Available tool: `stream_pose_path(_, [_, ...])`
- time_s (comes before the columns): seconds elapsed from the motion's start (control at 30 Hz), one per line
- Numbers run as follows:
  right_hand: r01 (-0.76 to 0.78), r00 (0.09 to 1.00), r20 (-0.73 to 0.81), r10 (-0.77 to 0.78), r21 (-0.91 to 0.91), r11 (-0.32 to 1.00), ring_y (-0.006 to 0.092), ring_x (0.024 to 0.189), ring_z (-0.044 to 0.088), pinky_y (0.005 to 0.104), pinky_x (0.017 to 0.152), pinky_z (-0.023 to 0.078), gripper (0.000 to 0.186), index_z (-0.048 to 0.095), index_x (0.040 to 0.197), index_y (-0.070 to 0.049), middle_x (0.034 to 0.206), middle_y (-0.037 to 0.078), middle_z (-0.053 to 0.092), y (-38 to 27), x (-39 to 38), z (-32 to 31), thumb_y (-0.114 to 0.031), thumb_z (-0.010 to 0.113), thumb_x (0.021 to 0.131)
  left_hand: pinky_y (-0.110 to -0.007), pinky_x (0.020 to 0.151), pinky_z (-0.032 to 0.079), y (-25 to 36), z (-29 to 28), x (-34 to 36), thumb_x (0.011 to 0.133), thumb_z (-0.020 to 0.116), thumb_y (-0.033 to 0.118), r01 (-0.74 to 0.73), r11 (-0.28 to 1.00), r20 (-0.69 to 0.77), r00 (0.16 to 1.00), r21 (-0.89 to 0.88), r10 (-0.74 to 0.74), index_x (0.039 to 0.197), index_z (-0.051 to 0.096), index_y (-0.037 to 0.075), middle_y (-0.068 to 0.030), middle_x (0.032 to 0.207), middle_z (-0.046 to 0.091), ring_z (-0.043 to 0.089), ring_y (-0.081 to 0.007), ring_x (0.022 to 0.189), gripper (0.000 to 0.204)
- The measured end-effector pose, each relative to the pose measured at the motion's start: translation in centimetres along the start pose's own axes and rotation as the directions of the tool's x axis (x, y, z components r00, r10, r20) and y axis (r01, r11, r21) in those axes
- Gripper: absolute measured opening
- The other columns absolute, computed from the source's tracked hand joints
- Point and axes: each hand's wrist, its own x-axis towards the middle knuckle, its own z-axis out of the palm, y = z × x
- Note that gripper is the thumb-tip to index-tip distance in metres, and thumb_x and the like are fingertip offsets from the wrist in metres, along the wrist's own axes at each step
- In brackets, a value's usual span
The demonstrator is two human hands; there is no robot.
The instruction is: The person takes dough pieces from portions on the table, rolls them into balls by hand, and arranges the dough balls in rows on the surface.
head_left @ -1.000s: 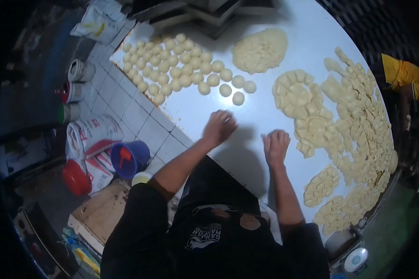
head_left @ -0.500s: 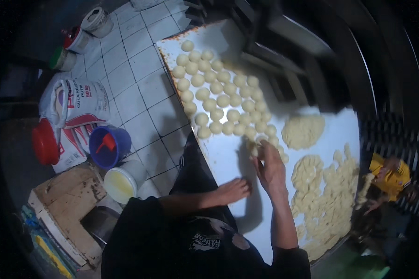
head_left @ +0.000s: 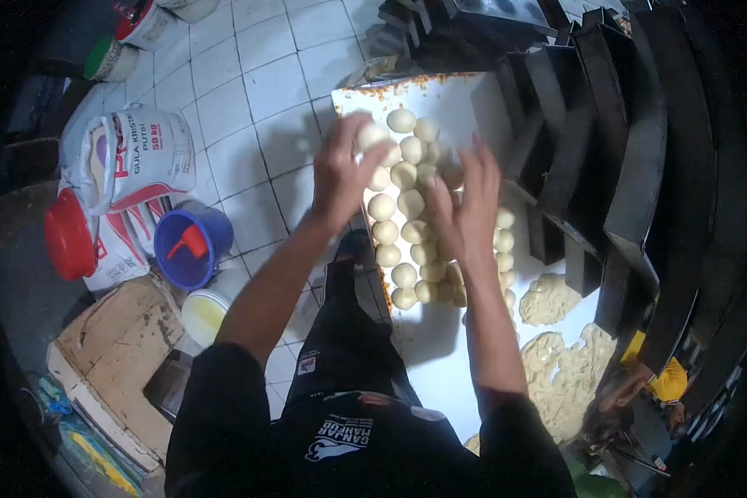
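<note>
Rows of round pale dough balls (head_left: 382,206) cover the far part of the white table (head_left: 427,353). At the table's far left edge, my left hand (head_left: 339,174) has its thumb and fingers around one dough ball (head_left: 372,137). My right hand (head_left: 471,207) is over the right side of the rows, thumb and fingers apart and slightly blurred. Its fingers are close to another dough ball (head_left: 451,176) and hide some of the rows behind them. A flattened mound of dough (head_left: 548,299) and a wide sheet of lumpy dough (head_left: 560,390) lie at the right.
Long dark metal pans (head_left: 631,158) stand stacked along the table's right side. On the tiled floor at left are a blue bucket (head_left: 192,249) with a red scoop, a pale bucket (head_left: 206,317), white sacks (head_left: 153,158) and a cardboard box (head_left: 116,349). A person in yellow (head_left: 671,380) is at right.
Both hands have moved to the far end of the table. The left, previously near the front edge, is now around a dough ball; the right has left the near end of the rows. The view has shifted.
</note>
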Motion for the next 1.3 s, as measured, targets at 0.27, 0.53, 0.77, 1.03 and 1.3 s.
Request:
stream_pose_path(0.27, [-0.492,0.857,0.279,0.433,0.193,0.849,0.0435,0.126,0.061,0.0496,0.105,0.052,0.039,0.062,0.129,-0.001,0.134,0.025,0.062,-4.8,-28.8,-8.4,-0.021,0.075,0.098,-0.057,0.125,0.03,5.0,5.5,-12.2,0.073,0.097,0.028,-0.338,0.924,0.194,0.909,-0.179,0.37,0.162,0.038,0.002,-0.0255,0.159,0.048,0.042,-0.0443,0.149,0.11])
stream_pose_path(0.53, [-0.732,0.681,0.044,0.731,0.013,0.681,0.0423,0.103,0.061,0.0504,0.088,0.051,0.024,0.062,0.113,-0.004,0.111,0.019,0.062,-2.4,-52.1,-10.3,-0.018,0.072,0.097,-0.043,0.094,0.058,6.4,11.4,-38.6,0.093,0.08,0.02,-0.256,0.841,0.81,0.242,-0.477,0.534,0.143,0.059,0.001,-0.018,0.131,0.068,0.07,-0.0337,0.11,0.058])
stream_pose_path(0.77, [-0.89,0.121,-0.435,0.892,0.351,0.292,0.0384,0.093,0.063,0.0468,0.084,0.053,0.032,0.063,0.114,0.002,0.106,0.021,0.062,5.3,-66.9,-16.6,-0.02,0.076,0.096,-0.043,0.088,0.055,7.2,17.5,-45.9,0.086,0.085,0.016,-0.486,0.818,0.868,0.209,-0.308,0.451,0.139,0.063,0.005,-0.0133,0.111,0.07,0.065,-0.0329,0.1,0.059])
stream_pose_path(1.03, [-0.786,0.213,-0.514,0.831,0.416,0.458,0.0423,0.11,0.064,0.0524,0.093,0.052,0.049,0.056,0.129,-0.001,0.113,0.022,0.066,14.1,-74.4,-19.7,-0.014,0.082,0.089,-0.034,0.074,0.057,13.9,24.3,-57.7,0.103,0.074,0.021,-0.125,0.974,0.98,0.045,-0.188,0.195,0.143,0.06,0.002,-0.0108,0.112,0.07,0.07,-0.0197,0.088,0.046])
stream_pose_path(1.3, [-0.721,0.41,-0.111,0.905,0.568,0.397,0.0349,0.091,0.065,0.0474,0.078,0.051,0.032,0.065,0.107,-0.001,0.096,0.018,0.064,-6.3,-76.6,-14.6,-0.025,0.081,0.092,-0.029,0.086,0.053,12.3,15.6,-66.5,0.114,0.052,0.033,0.198,0.844,0.835,-0.371,0.498,-0.406,0.151,0.053,0.007,-0.0019,0.109,0.063,0.06,-0.0114,0.096,0.046])
